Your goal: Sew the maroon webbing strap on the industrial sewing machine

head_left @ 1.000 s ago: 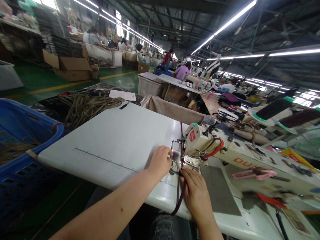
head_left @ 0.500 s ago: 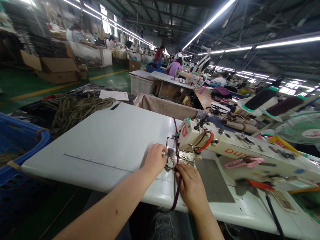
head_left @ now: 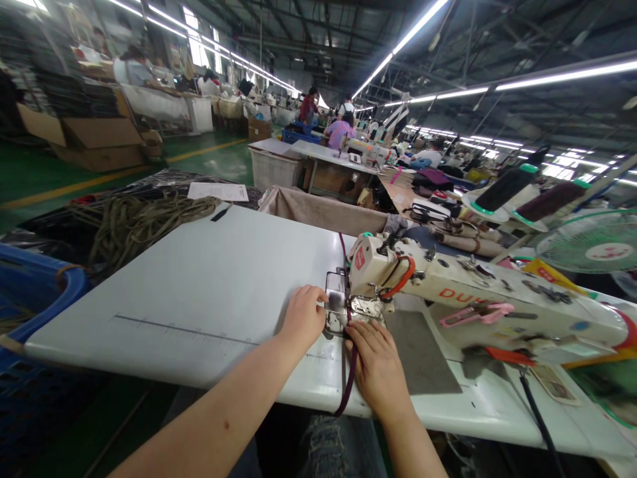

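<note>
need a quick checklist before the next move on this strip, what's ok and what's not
1. Strip in line: ok, it shows both behind and in front of the sewing machine's head.
2. Right hand placed: ok, fingertips at the strip, on the near side of the head.
3. Left hand placed: ok, fingertips at the left edge of the metal plate.
4. Needle up or down: cannot tell, too small to make out.
5. Strip's near end free: cannot tell, it drops over the table's near edge.

We note a carton (head_left: 102,135) on the green floor (head_left: 223,162), a paper (head_left: 217,192) beside tangled straps (head_left: 137,226), and a fan (head_left: 610,252).
</note>
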Demonstrator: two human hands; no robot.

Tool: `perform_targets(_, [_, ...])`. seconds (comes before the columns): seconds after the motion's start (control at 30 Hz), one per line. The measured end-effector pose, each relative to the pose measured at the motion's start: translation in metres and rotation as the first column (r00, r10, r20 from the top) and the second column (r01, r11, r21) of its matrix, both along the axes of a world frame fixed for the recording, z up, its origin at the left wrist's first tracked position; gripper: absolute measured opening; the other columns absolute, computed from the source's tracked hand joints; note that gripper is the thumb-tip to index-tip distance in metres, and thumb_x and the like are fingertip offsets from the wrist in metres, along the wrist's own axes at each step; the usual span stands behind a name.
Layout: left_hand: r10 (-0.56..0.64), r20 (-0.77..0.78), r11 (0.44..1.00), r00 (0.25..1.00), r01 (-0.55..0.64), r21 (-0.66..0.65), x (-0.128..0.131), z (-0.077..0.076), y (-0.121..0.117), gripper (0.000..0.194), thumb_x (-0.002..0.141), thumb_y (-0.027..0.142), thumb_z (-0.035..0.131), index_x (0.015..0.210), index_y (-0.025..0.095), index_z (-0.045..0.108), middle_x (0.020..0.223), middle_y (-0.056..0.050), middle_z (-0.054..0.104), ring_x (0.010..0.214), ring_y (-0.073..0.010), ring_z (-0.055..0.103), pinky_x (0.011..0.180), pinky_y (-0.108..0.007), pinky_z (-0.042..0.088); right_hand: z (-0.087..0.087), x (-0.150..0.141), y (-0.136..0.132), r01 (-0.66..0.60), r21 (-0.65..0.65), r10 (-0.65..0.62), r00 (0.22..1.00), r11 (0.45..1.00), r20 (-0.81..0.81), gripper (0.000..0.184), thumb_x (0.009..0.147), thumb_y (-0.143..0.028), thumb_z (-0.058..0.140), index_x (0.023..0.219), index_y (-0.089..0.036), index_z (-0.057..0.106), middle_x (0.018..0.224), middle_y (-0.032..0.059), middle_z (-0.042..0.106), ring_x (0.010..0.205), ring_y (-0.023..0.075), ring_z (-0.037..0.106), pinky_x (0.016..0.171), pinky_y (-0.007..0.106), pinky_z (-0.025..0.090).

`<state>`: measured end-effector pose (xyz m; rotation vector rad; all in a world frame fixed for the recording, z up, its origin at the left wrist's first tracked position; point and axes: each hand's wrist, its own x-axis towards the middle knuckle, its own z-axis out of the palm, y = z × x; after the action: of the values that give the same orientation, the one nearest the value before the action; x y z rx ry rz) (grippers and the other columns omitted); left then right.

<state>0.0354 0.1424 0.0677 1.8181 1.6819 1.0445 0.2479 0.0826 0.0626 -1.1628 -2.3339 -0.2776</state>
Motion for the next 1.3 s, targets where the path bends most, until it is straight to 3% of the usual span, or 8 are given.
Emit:
perform_targets(0.8, [0.013, -0.038, 1.0, 0.999, -0.012, 0.01, 0.0, -0.001, 0.0, 0.035, 0.077, -0.007, 0.056, 0.093, 0.022, 0.065, 0.103, -0.004, 0.071, 0.107, -0.0242, 0.063, 0.103, -0.039, 0.049, -0.001, 0.0, 0.0, -0.002, 0.003, 0.002, 1.0, 1.0, 0.015, 0.029, 0.11, -0.025, 0.052, 0.133, -0.021, 0.07, 0.131, 0.0097, 0.077, 0.127, 0.0247, 0.07, 0.122, 0.05, 0.044])
perform_targets(1.03, [0.112, -0.067, 0.993, 0.991, -0.109, 0.041, -0.001, -0.009, 0.008, 0.032, 0.079, -0.002, 0.059, 0.099, 0.021, 0.068, 0.116, -0.007, 0.068, 0.128, -0.0267, 0.058, 0.12, -0.042, 0.042, 0.0, -0.001, -0.001, 0.006, 0.019, -0.007, 1.0, 1.0, 0.026, 0.028, 0.111, -0.026, 0.052, 0.131, -0.021, 0.07, 0.131, 0.0081, 0.077, 0.127, 0.0237, 0.069, 0.122, 0.048, 0.04])
perform_targets(1.17, [0.062, -0.129, 0.998, 0.99, -0.061, 0.018, 0.002, -0.014, 0.02, 0.03, 0.086, 0.005, 0.06, 0.11, 0.018, 0.072, 0.125, -0.011, 0.067, 0.144, -0.0304, 0.048, 0.13, -0.045, 0.031, 0.0, -0.002, -0.001, 0.029, 0.013, -0.029, 1.0, 0.999, -0.003, 0.027, 0.111, -0.026, 0.05, 0.13, -0.022, 0.07, 0.13, 0.0073, 0.078, 0.127, 0.0236, 0.069, 0.127, 0.05, 0.032])
perform_targets(1.3, [0.005, -0.164, 1.0, 0.987, -0.006, -0.003, 0.009, -0.016, 0.039, 0.028, 0.093, 0.016, 0.062, 0.119, 0.015, 0.074, 0.131, -0.014, 0.067, 0.147, -0.0333, 0.046, 0.132, -0.046, 0.029, -0.001, -0.003, 0.0, 0.029, 0.012, -0.029, 1.0, 1.0, -0.007, 0.027, 0.111, -0.026, 0.05, 0.128, -0.021, 0.07, 0.129, 0.0073, 0.078, 0.128, 0.0241, 0.069, 0.128, 0.05, 0.028])
